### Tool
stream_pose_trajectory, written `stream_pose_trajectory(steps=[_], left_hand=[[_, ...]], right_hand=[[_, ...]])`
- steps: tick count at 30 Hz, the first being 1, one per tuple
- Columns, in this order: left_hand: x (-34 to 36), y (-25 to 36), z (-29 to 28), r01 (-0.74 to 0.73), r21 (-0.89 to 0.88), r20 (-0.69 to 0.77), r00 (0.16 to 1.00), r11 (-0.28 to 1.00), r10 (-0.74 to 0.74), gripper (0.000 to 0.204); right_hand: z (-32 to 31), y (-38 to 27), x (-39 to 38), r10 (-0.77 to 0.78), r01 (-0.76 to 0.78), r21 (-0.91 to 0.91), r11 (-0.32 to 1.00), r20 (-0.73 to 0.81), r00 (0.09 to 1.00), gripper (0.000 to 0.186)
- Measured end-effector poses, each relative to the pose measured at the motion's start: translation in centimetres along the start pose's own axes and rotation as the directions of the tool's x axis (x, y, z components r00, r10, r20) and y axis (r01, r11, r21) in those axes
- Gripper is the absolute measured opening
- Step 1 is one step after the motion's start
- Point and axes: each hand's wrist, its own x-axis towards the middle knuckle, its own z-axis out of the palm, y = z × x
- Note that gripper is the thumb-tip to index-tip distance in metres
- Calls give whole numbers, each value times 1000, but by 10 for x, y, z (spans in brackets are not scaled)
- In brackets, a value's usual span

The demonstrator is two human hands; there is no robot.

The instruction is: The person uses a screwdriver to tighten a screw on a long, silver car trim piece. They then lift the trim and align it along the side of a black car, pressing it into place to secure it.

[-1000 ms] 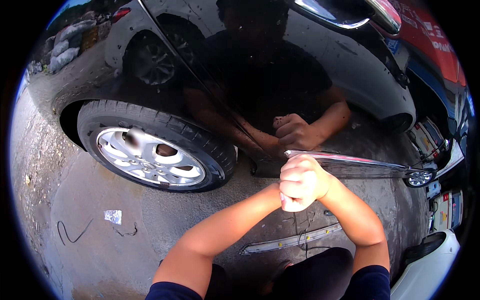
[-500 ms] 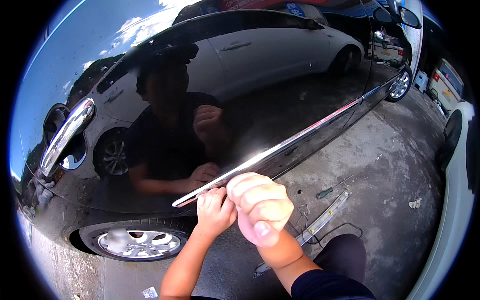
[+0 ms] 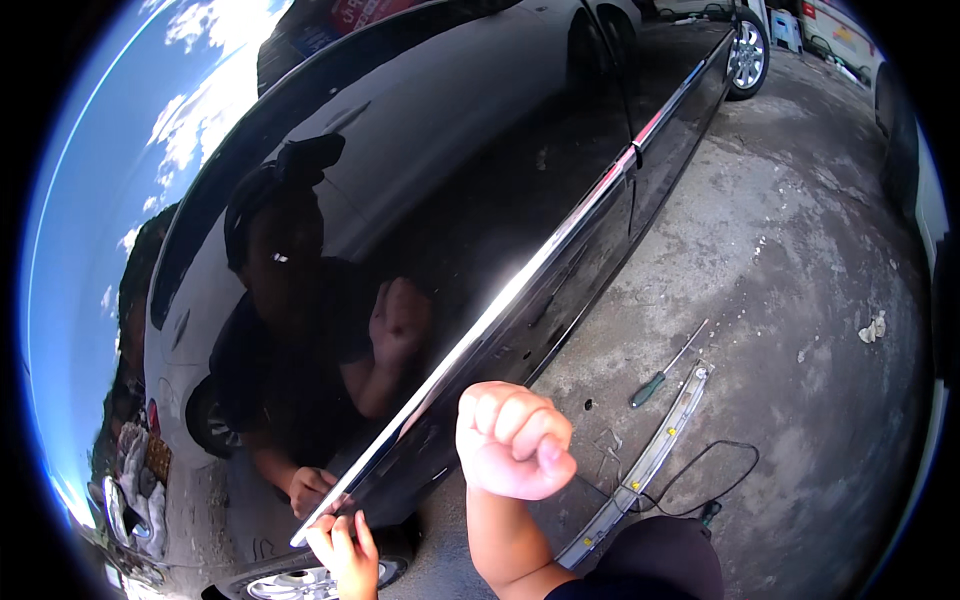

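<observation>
The right hand (image 3: pixel 515 445), balled tight, hovers right of the chrome strip (image 3: pixel 500 305) on the black car (image 3: pixel 450 200); the left hand (image 3: pixel 345 560), fingers slightly spread, touches the strip's near end, seemingly steadying it (any pinch is unclear); farther right lie a trim piece (image 3: pixel 653 459) and screwdriver (image 3: pixel 648 390), perhaps for reach.

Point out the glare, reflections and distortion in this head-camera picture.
Head view: bright white glare along the chrome strip; the glossy black door carries a dark mirror image of the person; the right hand looks paler and brighter than its forearm. Also in the head view: the fisheye bends long edges, and the corners are black.
</observation>
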Motion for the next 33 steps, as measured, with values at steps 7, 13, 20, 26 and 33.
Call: stream_pose_trajectory(steps=[7, 13, 20, 26, 33], left_hand=[[23, 5, -36, 234, 224, 209, 937, 946, -282, 30], [43, 12, -19, 77, 269, 275, 949, 960, -153, 24], [41, 10, -5, 85, 302, 298, 938, 949, -179, 21], [35, 3, -4, 66, 274, 290, 945, 959, -148, 20], [38, 2, 8, 17, 287, 285, 953, 958, -103, 25]], right_hand=[[-42, -43, 93, -305, 308, 27, 951, -87, 948, 40], [-88, -79, 169, -488, 490, -82, 868, 45, 872, 42], [-175, 38, 180, -196, 148, -253, 956, -173, 965, 32], [-173, 3, 182, -207, 212, 22, 977, -121, 971, 40], [-196, 32, 224, -1, -48, -291, 956, -165, 986, 28]])
